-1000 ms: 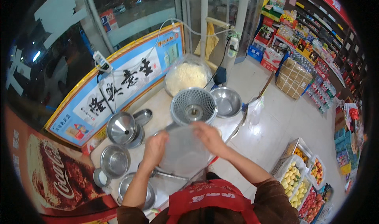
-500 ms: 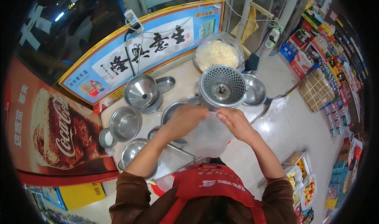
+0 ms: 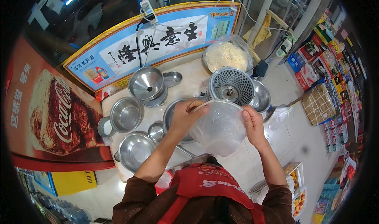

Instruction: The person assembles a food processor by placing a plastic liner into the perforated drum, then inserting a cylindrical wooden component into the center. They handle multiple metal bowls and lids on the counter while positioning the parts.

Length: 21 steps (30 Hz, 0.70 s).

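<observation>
Between my hands I hold a translucent whitish container (image 3: 221, 131) by opposite sides of its wide rim. It has a rounded lower part; whether it is a soft bag or a thin tub, I cannot tell. My left hand (image 3: 183, 115) is closed on its left edge, and my right hand (image 3: 254, 125) pinches the right edge, thumb up. Just beyond its rim stands a perforated metal drum (image 3: 247, 84) with a spindle at its centre. A metal basin (image 3: 169, 113) is partly hidden behind my left hand. Beside my left forearm lies a metal ladle (image 3: 156, 132).
On the table (image 3: 185, 86) stand a metal funnel (image 3: 138, 84), a metal pot (image 3: 126, 113), a bowl (image 3: 132, 151) and a small cup of white stuff (image 3: 106, 127). Behind the drum sits a plastic-covered bowl of pale crumbly stuff (image 3: 231, 56). Another metal bowl (image 3: 260, 97) is right of the drum.
My hands have moved apart and a little right in the picture, spreading the container's mouth. Its round body now shows more fully. The surroundings have shifted slightly in view.
</observation>
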{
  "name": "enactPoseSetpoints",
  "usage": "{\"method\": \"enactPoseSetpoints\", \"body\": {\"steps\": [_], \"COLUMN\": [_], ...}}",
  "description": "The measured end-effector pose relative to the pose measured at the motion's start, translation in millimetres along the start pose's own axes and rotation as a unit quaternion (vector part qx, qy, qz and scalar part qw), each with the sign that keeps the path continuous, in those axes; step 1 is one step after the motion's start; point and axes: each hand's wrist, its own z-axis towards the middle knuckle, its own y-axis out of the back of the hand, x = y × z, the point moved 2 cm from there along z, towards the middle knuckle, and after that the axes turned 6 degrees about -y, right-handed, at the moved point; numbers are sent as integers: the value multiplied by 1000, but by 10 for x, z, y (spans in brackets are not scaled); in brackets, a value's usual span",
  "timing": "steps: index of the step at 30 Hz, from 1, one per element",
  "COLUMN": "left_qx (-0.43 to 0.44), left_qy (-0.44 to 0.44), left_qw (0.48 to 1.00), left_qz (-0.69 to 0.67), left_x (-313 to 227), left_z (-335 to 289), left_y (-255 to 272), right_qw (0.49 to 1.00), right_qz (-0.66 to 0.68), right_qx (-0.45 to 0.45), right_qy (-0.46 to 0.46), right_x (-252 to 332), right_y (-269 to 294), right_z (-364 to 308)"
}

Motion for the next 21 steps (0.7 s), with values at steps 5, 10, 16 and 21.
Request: {"method": "enactPoseSetpoints", "body": {"steps": [5,10,16,21], "left_qx": [8,44,82,123], "left_qy": [-7,-16,-29,-40], "left_qw": [999,998,990,982], "left_qz": [44,47,108,140], "left_x": [-202,-356,-520,-626], "left_z": [-18,26,54,51], "left_y": [2,-73,-141,-135], "right_qw": [994,988,985,983], "right_qz": [-81,-109,-121,-113], "right_qx": [72,98,121,143], "right_qy": [17,40,37,23], "right_x": [91,143,208,237], "right_y": [105,143,197,223], "right_z": [-29,-48,-29,-22]}}
